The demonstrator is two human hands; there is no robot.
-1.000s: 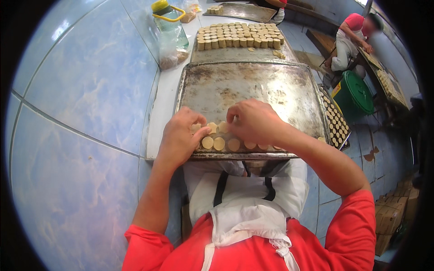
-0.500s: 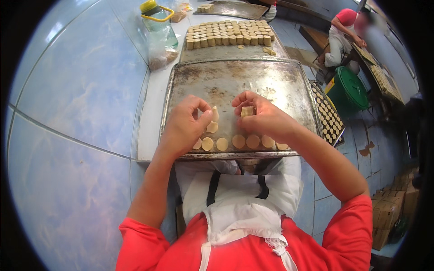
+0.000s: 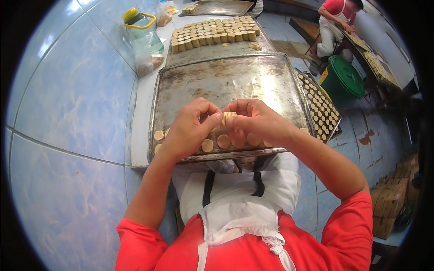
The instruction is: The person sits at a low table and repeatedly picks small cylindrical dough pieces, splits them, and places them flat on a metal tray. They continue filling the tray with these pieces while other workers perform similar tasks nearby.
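Note:
In my right hand (image 3: pixel 262 118) is a short stack of thin, round, pale dough discs (image 3: pixel 229 116), held on its side between thumb and fingers. My left hand (image 3: pixel 193 124) is closed in a pinch at the left end of that stack, apparently on the end disc, which the fingertips mostly cover. Both hands are above the near part of a worn metal baking tray (image 3: pixel 217 79). Single dough discs (image 3: pixel 207 145) lie in a row along its near edge, some partly hidden under my hands. A few more discs (image 3: pixel 158 135) lie at the near left corner.
Behind is another tray (image 3: pixel 199 56) with many stacked discs (image 3: pixel 212 34). A yellow-lidded jug (image 3: pixel 143 31) stands by the tiled wall. Right of my tray are a disc-covered tray (image 3: pixel 321 106) and a green lidded bucket (image 3: pixel 342 81). A co-worker (image 3: pixel 337 27) sits beyond. Cardboard boxes (image 3: pixel 384 207) are at right.
My hands have come together; the left fingertips now meet the stack in my right hand. A disc near my left hand is no longer visible there. The view has shifted slightly.

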